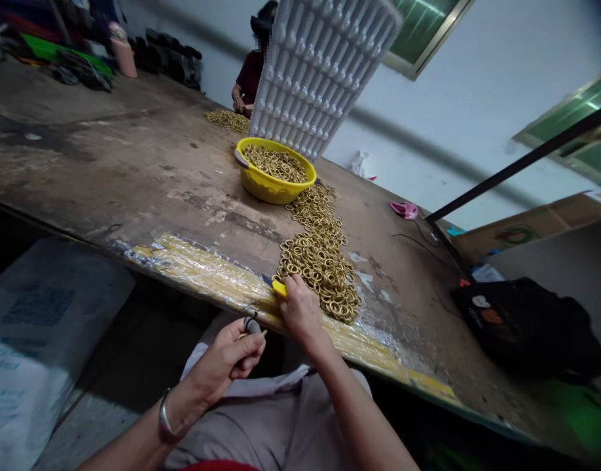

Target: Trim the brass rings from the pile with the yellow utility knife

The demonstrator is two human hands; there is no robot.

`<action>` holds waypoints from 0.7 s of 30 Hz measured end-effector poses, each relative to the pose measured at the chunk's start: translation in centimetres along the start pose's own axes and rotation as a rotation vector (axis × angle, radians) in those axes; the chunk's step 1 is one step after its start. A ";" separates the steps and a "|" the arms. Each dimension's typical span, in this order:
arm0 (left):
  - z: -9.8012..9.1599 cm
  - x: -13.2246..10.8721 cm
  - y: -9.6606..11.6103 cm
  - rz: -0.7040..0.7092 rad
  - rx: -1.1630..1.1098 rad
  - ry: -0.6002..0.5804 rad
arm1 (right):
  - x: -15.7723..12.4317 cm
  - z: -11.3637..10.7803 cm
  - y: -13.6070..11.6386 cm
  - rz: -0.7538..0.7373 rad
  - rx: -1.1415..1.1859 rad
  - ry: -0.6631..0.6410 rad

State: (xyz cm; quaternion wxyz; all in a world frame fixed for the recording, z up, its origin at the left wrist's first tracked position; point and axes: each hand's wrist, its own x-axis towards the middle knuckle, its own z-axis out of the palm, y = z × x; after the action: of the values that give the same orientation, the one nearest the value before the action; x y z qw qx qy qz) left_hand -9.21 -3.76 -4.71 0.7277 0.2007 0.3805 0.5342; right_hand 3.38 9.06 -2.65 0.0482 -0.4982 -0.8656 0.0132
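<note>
My left hand [236, 353] is closed in front of the table edge, around a small brass-coloured ring [264, 333] that shows only in part; one of its fingertips has a grey wrap. Just right of it, my right hand [300, 307] grips a yellow-handled knife [279, 288] whose dark tip points up and left. That hand rests at the taped table edge, beside a heap of brass rings [317, 261]. The heap stretches back to a yellow basin [271, 191] filled with more rings.
A clear plastic tray [320, 72] stands upright behind the basin. Across the table a person [249, 78] handles another pile of rings [226, 120]. A black bag [526, 327] lies at the right, near a slanting dark bar [516, 167]. Yellow tape [207, 268] covers the front edge.
</note>
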 end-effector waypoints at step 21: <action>1.4 0.9 1.4 0.090 0.037 0.033 | -5.3 -3.4 -0.6 0.351 1.597 -0.185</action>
State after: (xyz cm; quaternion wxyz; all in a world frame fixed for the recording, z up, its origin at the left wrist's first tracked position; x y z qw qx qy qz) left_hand -8.90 -2.27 -3.12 0.6928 0.2222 0.3926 0.5626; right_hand 5.84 4.08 0.42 0.3137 -0.4390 -0.5053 0.6735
